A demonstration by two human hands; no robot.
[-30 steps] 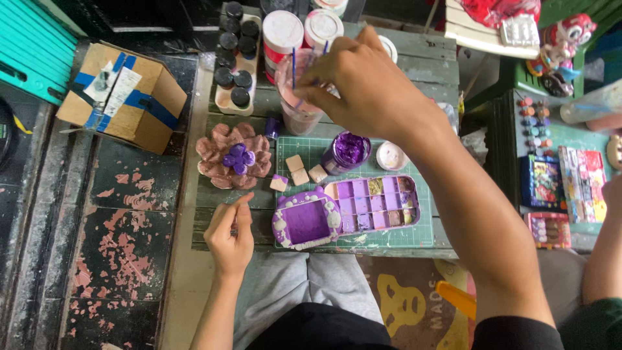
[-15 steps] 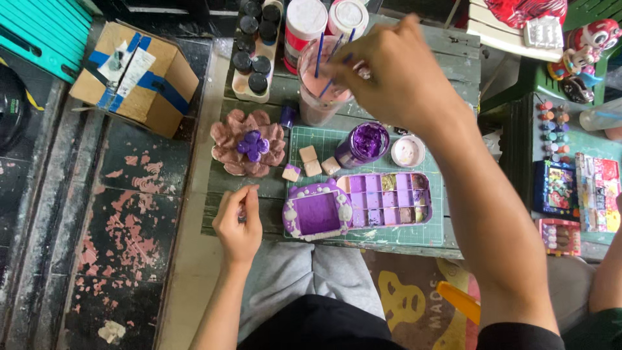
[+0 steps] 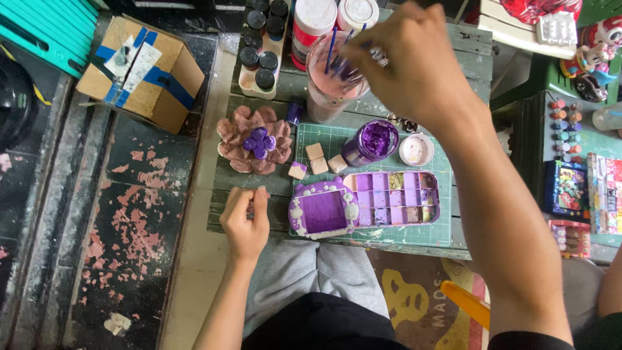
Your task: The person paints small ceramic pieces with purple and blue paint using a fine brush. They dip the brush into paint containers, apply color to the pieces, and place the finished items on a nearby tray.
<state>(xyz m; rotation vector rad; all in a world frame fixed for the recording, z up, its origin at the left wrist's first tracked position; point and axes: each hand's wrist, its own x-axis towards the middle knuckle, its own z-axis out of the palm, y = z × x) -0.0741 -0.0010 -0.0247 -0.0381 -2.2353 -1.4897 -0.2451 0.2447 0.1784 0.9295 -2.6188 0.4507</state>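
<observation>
A person sits at a worn green wooden table (image 3: 466, 45), seen from above, grey-trousered knees just under its near edge; to the left lies a dark floor (image 3: 129, 214) with flaking pink paint, and on it, at the upper left, a cardboard box (image 3: 162, 78) taped in blue; a green cutting mat (image 3: 440, 227) covers the table's near right part; the right arm stretches up across the mat, and the right hand (image 3: 414, 65) hangs over a clear cup (image 3: 327, 84) of pinkish water at the table's far side, its fingers bunched together on thin brush handles (image 3: 332, 48), blue ones, that stand in the cup; left of the cup a tray of dark-capped bottles (image 3: 262, 55) stands, and behind it two white-lidded red jars (image 3: 314, 19); on the mat a purple palette (image 3: 395, 198) of small wells lies beside a purple frame-shaped piece (image 3: 322, 210) with pale lumps on its rim, the two touching; left of the mat a pink flower-shaped figure (image 3: 253, 139) with a purple middle rests; an open pot of purple paint (image 3: 372, 141) stands just right of three small tan blocks (image 3: 317, 159), with a small white dish (image 3: 416, 149) beside it; the left hand (image 3: 246, 220) rests at the table's near left edge, fingers curled loosely together; whether it pinches anything, I cannot tell.
</observation>
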